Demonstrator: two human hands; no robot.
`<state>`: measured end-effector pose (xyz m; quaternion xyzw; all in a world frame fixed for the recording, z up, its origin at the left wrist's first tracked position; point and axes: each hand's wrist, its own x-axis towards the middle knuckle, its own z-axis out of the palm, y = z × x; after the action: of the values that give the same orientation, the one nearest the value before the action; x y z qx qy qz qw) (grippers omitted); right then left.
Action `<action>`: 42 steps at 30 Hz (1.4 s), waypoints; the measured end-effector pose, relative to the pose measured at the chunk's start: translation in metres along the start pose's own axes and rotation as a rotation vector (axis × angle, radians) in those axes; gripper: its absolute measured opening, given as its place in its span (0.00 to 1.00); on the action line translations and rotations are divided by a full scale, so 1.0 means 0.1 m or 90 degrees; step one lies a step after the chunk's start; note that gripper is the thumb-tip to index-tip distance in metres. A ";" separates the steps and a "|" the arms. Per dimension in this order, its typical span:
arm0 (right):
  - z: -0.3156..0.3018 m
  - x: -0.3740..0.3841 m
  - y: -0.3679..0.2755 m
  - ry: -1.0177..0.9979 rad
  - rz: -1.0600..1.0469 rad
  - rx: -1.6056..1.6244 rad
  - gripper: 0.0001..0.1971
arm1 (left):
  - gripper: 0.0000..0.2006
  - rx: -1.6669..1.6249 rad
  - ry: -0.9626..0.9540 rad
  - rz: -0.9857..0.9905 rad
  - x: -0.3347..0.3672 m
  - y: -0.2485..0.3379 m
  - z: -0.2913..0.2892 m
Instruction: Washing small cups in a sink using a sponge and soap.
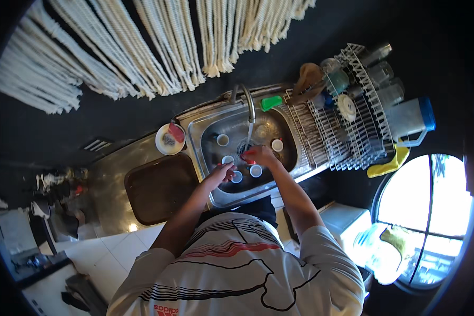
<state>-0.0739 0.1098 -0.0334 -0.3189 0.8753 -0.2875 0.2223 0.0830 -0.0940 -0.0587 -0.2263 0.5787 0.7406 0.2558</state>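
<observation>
In the metal sink basin [208, 126], several small cups stand or lie about, among them a dark-sided cup [223, 140] and a white cup with a red side [277, 145]. My left hand [219, 175] has its fingers closed at a white-rimmed cup [227, 159], beside a second pale cup [237, 177]. Under the running tap [250, 108], my right hand [263, 155] is closed by the drain. Something red shows at its fingertips, too small to make out. Just below that hand sits another white cup [255, 170].
A green sponge-like piece [271, 102] lies behind the sink. To the right stands a white wire dish rack [347, 131] with glasses and a blue-lidded jug [413, 118]; a yellow glove or cloth [389, 162] hangs there. Left are a white bowl [163, 145] and a brown tray [160, 189].
</observation>
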 end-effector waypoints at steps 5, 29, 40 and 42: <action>-0.40 -0.03 -0.62 -0.011 -0.127 -0.028 0.13 | 0.25 -0.357 0.027 -0.081 -0.03 0.25 0.28; -0.97 -0.27 -0.35 0.116 -0.205 0.152 0.21 | 0.14 -0.265 0.149 -0.064 1.00 1.08 0.86; -0.88 -0.17 -0.26 0.045 0.028 0.489 0.10 | 0.19 -0.175 0.125 -0.183 1.76 0.51 0.46; -0.88 -0.14 -0.27 -0.014 0.048 0.459 0.10 | 0.18 -0.240 0.228 -0.310 1.89 0.30 0.20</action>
<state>-0.1029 0.1347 0.0521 -0.1909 0.7265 -0.5656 0.3404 -0.0821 -0.0582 -0.1515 -0.5269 0.3966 0.7004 0.2728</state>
